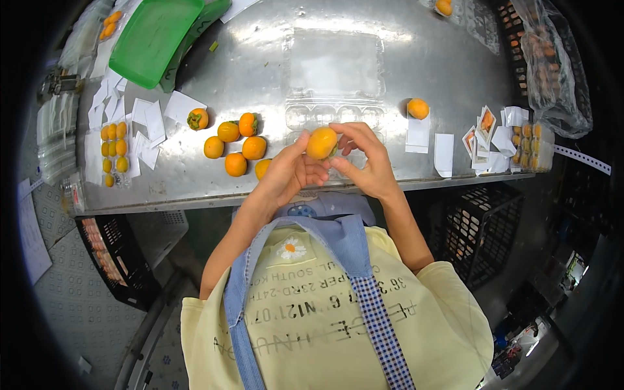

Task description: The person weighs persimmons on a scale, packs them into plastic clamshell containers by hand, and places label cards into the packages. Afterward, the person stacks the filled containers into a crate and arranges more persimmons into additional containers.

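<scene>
An orange persimmon (322, 143) is held up between my two hands, above the front part of the metal table. My left hand (289, 168) grips its left side, thumb against the fruit and fingers curled below. From the right, my right hand (367, 161) has its fingertips and thumb on the fruit. Behind the hands lies an open clear plastic clamshell box (335, 71), its row of cups nearest me. Left of my hands sits a loose group of persimmons (254, 147), one partly hidden by my left wrist.
A green tray (156, 42) stands at the back left. White cards (151, 123) and a filled persimmon pack (114, 153) lie at left. One persimmon (418, 108) rests by a white card at right, near picture labels (484, 127). Black crates (484, 221) stand below the table edge.
</scene>
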Demonstrator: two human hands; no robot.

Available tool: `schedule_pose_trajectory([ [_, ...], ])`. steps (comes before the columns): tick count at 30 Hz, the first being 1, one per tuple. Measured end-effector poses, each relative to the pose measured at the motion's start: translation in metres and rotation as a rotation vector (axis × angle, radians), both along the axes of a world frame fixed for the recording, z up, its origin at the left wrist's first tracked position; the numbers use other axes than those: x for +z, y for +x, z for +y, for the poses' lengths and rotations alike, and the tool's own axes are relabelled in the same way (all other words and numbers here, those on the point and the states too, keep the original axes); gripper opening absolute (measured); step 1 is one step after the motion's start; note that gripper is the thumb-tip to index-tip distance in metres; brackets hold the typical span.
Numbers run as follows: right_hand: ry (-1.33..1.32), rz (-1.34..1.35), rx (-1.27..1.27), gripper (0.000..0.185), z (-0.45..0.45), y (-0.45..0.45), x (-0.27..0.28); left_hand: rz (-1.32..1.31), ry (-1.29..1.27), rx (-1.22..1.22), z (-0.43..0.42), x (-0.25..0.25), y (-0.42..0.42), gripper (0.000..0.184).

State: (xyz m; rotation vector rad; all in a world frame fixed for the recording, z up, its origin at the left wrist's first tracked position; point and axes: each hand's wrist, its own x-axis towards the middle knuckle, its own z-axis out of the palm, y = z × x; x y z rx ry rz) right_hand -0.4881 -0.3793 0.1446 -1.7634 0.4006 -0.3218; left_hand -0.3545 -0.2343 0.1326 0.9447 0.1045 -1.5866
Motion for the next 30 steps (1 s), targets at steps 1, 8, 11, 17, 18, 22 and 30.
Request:
schedule_pose_trajectory([
  [1,0.037,0.006,-0.011,0.053,0.001,0.0,-0.001,-0.008,-0.001,-0.004,-0.001,0.0,-0.001,0.057],
  [8,0.537,0.051,-0.098,0.043,-0.02,-0.01,-0.008,-0.306,0.169,-0.259,-0.02,0.028,-0.015,0.077],
  [11,0.289,-0.222,-0.455,0.034,-0.128,-0.033,0.02,-0.341,0.047,-0.234,-0.018,0.019,-0.012,0.068],
  [17,0.247,-0.864,-0.559,0.051,-0.355,-0.092,0.147,-0.424,0.034,-0.143,-0.013,0.001,-0.007,0.033],
  [18,0.304,-0.751,-0.501,0.068,-0.372,-0.102,0.161,-0.433,0.032,-0.124,-0.011,-0.001,-0.006,0.032],
  [22,-0.039,-0.416,-0.493,0.03,-0.311,-0.08,0.107,-0.404,0.063,-0.052,-0.005,-0.004,-0.002,0.028],
  [30,-0.601,0.576,-0.343,0.06,-0.16,-0.075,-0.068,-0.383,0.139,-0.034,0.001,-0.016,0.0,0.025],
])
